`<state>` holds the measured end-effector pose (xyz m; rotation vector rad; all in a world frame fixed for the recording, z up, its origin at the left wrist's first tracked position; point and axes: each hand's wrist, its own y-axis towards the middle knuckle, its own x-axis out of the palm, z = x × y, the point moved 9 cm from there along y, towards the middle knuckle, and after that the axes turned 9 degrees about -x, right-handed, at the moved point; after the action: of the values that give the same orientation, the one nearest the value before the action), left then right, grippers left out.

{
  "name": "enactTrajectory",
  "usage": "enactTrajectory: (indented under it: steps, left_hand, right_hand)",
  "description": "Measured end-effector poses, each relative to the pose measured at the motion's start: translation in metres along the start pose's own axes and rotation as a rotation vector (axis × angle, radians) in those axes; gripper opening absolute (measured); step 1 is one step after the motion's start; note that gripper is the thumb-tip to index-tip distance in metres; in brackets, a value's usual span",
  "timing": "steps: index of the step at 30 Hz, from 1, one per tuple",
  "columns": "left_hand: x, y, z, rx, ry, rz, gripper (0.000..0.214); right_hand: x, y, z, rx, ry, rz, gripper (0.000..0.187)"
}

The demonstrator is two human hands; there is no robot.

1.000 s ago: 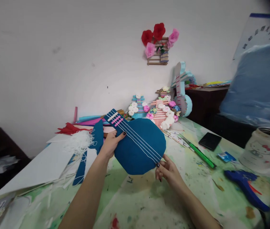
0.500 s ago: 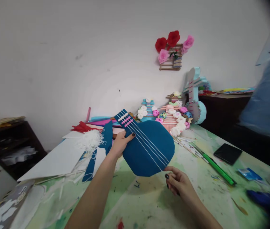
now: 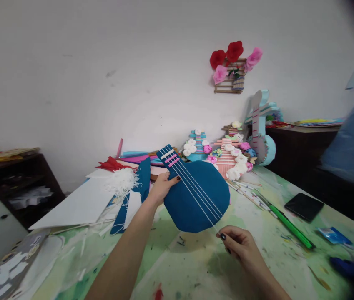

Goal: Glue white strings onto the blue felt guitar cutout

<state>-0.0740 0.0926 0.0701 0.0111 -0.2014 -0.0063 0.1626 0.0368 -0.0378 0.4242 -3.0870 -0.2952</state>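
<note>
A dark blue craft lute [image 3: 192, 200] with a short neck is tilted above the table, its neck pointing up and left. White strings [image 3: 200, 191] run down its face, past pink and cream strips near the top. My left hand [image 3: 161, 188] grips it where neck meets body, thumb on the front, other fingers hidden behind. Below the lute's lower right edge, my right hand [image 3: 237, 243] pinches the end of a white string between thumb and forefinger. That string is drawn taut from the lute's face to the fingertips.
On the green-stained table lie a heap of white string [image 3: 122, 183], white boards [image 3: 73, 204], a green cutter [image 3: 292, 227], a black square [image 3: 304, 206] and a blue packet [image 3: 335, 236]. Flower-decorated crafts [image 3: 231, 156] stand at the back by a light-blue model instrument [image 3: 262, 133].
My right hand has moved slightly away from the lute's lower edge, and the string now stretches from the edge to its fingers. The whole view has shifted a little.
</note>
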Motion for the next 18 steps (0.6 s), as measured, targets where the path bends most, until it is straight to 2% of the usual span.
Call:
enactTrajectory:
  steps: [9, 18]
  left_hand:
    - [-0.0092, 0.0041, -0.0055, -0.067, -0.055, 0.040, 0.046]
    - [-0.0083, 0.0015, -0.0031, -0.087, -0.056, 0.041, 0.046]
  right_hand:
    - [0.0021, 0.0016, -0.0007, 0.022, -0.080, -0.023, 0.055]
    - [0.0023, 0.0024, 0.0012, 0.017, -0.063, -0.013, 0.053]
